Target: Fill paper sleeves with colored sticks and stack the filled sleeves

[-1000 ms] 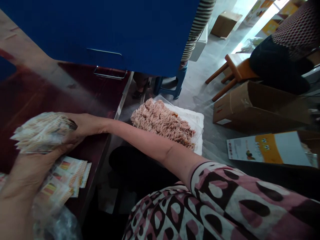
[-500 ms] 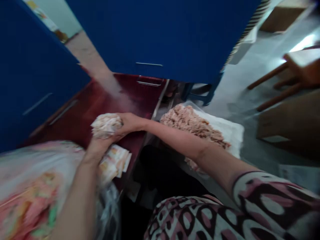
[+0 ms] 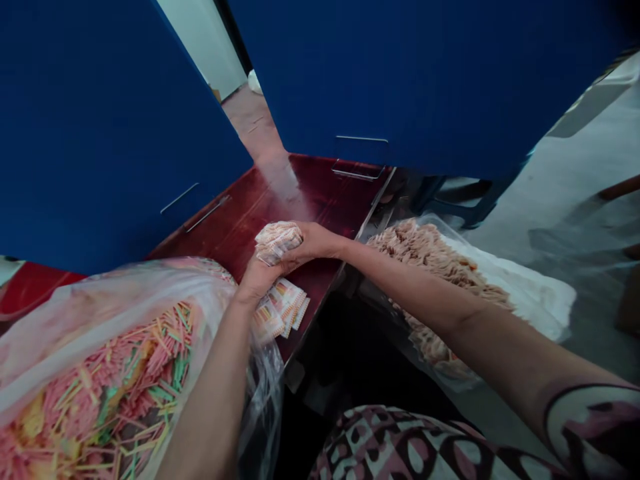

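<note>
A thick bundle of small printed packets (image 3: 278,241) is gathered between my two hands over the dark red tabletop (image 3: 327,190). My left hand (image 3: 261,275) closes on the bundle from below and the left. From the right, my right hand (image 3: 314,241) wraps round it; its fingers are partly hidden behind the bundle. Just below my hands, several flat printed packets (image 3: 287,303) lie fanned on the table near its edge. The print is too small to read.
At the left, a clear plastic bag (image 3: 125,287) holds many thin pink, yellow and green sticks (image 3: 150,360). To the right, a plastic-lined tray (image 3: 540,287) carries a heap of pale brown strips (image 3: 435,260). Blue panels (image 3: 425,73) with wire handles stand behind, above a blue stool (image 3: 460,200).
The camera view has swung left, so the table, bag and heap appear further right. Both hands still hold the bundle. The picture is sharper now.
</note>
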The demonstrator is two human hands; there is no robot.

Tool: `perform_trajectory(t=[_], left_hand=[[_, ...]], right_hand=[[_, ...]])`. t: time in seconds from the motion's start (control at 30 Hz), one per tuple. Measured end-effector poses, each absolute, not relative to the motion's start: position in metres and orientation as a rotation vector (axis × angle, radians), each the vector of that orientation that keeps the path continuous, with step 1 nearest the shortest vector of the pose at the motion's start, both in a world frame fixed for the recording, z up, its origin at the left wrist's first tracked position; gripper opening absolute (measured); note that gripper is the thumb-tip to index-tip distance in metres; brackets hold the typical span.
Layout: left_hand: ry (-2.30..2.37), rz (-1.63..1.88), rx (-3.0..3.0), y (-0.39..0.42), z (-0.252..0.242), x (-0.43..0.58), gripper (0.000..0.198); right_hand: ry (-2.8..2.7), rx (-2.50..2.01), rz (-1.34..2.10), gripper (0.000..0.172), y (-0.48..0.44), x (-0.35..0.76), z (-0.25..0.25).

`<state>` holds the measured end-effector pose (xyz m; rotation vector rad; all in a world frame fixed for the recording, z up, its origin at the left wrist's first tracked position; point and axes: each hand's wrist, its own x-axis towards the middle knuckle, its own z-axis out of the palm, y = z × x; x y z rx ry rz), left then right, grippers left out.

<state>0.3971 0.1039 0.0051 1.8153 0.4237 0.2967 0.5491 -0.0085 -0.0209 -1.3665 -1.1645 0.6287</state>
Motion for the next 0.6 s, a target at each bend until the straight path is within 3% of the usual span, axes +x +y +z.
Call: perform_trajectory(t=[0.13, 0.3, 0.5, 0.6], left_hand=[[0.392, 0.327, 1.922, 0.104, 0.008, 0.398, 0.071], [0.408, 0.284, 2.007, 0.100, 0.012, 0.404, 0.066], [0.327, 0.488, 2.042, 0.069, 0.047, 0.419, 0.078], [0.286, 0.482, 2.219, 0.051, 0.057, 0.428, 0.069]], right_hand=[[-1.143, -1.421, 0.552, 0.086, -0.016, 0.544, -0.013], [-1.102, -1.559, 0.503, 0.072, -0.024, 0.539, -0.008], [-0.847, -1.148, 0.507, 0.086, -0.053, 0.548, -0.003], [-0.768, -0.927, 0.625, 0.088, -0.084, 0.557, 0.001]])
